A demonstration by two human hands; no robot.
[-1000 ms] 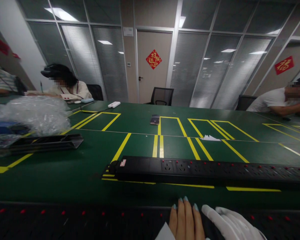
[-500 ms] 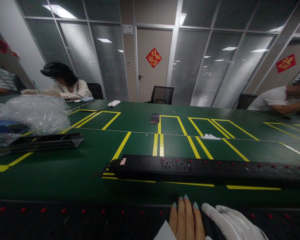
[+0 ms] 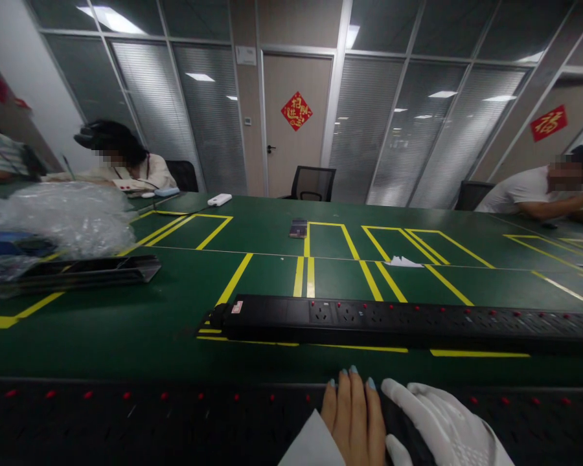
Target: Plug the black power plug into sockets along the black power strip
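At the bottom edge, a long black power strip [image 3: 140, 421] with a row of red switches lies across the table in front of me. My left hand [image 3: 357, 417], bare with pale blue nails, rests flat on it, fingers stretched out and side by side. Close on its right, my right hand [image 3: 449, 424] wears a white glove and is curled around a dark rounded object [image 3: 404, 430]. Most of that object is hidden by the glove, so its kind is unclear. Farther off lies a second black power strip [image 3: 274, 318] with sockets and red switches.
Crumpled clear plastic wrap [image 3: 68, 217] and a black channel-shaped piece [image 3: 107, 272] lie at left. A dark phone-like item [image 3: 298, 228], a white device [image 3: 219, 200] and white paper [image 3: 404, 262] sit farther back. Yellow tape marks the green table [image 3: 175, 362]. People sit at left and right.
The view shifts slightly, so both hands and the power strips appear a little higher and more to the left. The hands keep the same pose, and the right one still grips the dark object.
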